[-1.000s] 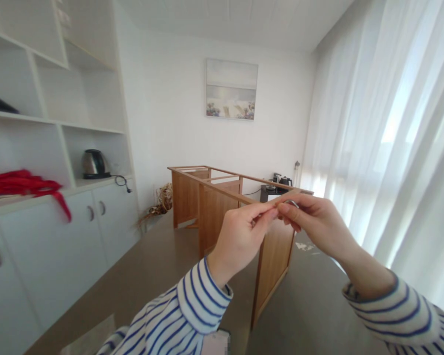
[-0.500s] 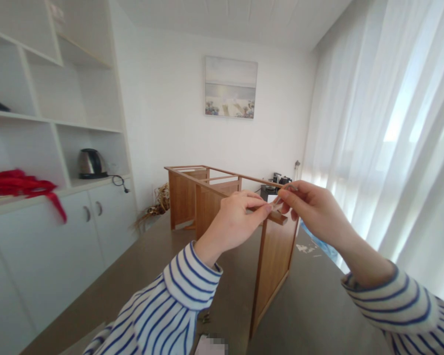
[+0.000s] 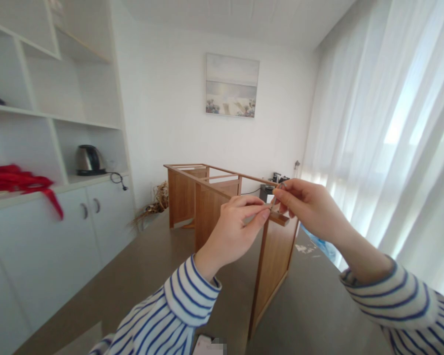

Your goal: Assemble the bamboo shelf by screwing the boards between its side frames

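My left hand and my right hand are raised in front of me, fingertips meeting in a pinch. Between them is a small thin metal piece, too small to name. Both hands hover just above the near top corner of an unfinished wooden cabinet frame that stands on the floor. Both my sleeves are white with blue stripes.
White cupboards and shelves line the left wall, with a kettle and a red cloth on the counter. Sheer curtains cover the right side. A picture hangs on the far wall. Dried grass lies in the corner.
My hands have drifted slightly up and stay pinched together; the right fingers shifted on the small metal piece. The view has moved a little.
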A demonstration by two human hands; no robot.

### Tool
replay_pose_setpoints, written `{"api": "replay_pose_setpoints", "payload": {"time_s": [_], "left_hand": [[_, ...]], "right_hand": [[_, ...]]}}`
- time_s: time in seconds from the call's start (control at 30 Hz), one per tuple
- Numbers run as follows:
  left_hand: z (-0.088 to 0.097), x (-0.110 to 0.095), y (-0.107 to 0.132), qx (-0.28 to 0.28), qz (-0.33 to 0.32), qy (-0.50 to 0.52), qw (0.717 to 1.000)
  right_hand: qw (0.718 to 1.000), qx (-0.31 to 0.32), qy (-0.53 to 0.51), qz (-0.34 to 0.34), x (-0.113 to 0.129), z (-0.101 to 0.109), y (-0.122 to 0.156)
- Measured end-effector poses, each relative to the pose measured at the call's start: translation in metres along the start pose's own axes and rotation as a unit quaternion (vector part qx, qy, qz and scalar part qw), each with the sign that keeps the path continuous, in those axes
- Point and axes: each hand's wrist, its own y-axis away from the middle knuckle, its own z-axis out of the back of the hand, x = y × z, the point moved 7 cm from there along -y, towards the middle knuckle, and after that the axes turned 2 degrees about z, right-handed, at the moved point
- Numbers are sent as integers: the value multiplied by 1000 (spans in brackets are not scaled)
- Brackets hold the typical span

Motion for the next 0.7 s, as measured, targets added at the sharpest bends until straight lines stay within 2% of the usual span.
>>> {"api": "replay_pose_setpoints", "payload": {"time_s": [0.23,0.47,0.7], "left_hand": [[0,-3,11,-25,-44,-53,997],[-3,-1,14,-52,-30,-49,997],[-4,-3,15,-68,-21,-52,996]], "right_hand": [[1000,15,11,-16,1,-4,-1],[998,29,46,-26,1,-5,-1],[999,20,4,-36,-3,-7,-3]]}}
